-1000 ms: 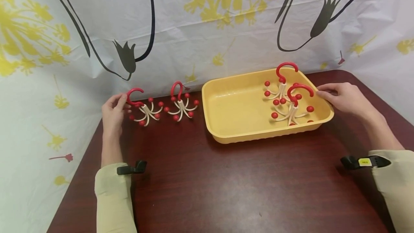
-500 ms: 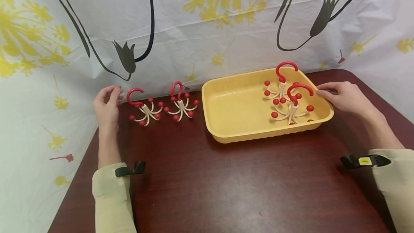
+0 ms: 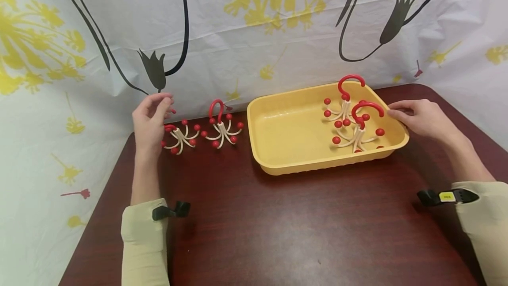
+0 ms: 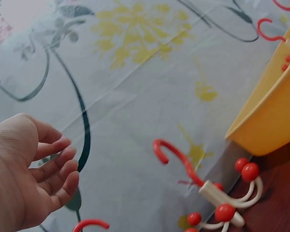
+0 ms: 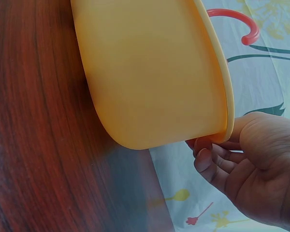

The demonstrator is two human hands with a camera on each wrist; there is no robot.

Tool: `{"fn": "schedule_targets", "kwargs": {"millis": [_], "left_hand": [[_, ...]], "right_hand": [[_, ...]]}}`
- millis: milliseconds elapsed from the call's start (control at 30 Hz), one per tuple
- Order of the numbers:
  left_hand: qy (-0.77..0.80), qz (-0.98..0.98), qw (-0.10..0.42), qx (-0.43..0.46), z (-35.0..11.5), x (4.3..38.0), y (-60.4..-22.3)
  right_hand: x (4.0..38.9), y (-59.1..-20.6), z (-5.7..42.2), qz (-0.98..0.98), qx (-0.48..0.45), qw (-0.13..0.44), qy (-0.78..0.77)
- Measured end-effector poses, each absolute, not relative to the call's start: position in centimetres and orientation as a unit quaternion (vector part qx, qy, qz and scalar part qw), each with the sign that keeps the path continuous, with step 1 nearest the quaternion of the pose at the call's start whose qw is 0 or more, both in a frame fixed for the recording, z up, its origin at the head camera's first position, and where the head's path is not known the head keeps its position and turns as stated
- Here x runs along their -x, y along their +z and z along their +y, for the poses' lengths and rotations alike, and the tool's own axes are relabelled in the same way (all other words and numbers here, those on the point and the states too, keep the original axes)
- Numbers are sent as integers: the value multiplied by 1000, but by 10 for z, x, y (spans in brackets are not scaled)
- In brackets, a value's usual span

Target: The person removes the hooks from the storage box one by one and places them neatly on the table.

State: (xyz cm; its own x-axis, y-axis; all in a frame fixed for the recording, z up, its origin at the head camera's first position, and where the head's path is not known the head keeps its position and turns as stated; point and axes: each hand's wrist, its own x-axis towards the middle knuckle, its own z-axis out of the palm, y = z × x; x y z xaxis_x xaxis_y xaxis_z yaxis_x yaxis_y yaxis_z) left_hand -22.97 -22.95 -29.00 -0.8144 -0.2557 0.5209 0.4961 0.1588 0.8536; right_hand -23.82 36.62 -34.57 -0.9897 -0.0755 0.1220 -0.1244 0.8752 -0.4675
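Note:
My left hand hovers at the left, in front of the hook of a hanger with white curved arms and red ball tips, partly hiding it. In the left wrist view its fingers are loosely curled with nothing between them. Beside that hanger stands a second, matching hanger. My right hand pinches the right rim of a yellow tray, thumb against fingers at the edge in the right wrist view. Two more such hangers, a rear one and a front one, stand in the tray's right part.
Everything stands on a dark red-brown wooden table. A white sheet with yellow and grey plant prints hangs right behind it and along the left side. A dark strap with a clip sits on the left sleeve.
My left hand has come away from the leftmost hanger's red hook, drawn back left, then moved right and up in front of it. The right hand stays at the tray rim.

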Motion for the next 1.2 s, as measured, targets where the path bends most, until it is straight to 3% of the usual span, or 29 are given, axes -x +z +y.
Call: {"fn": "schedule_targets", "kwargs": {"millis": [333, 1200], "left_hand": [[-636, -707, 271, 149, -198, 229, -286], [-619, -736, 135, 240, -115, 215, -293]], "right_hand": [[238, -346, 365, -966, -50, 47, 250], [238, -346, 365, -966, -47, 45, 249]]}}
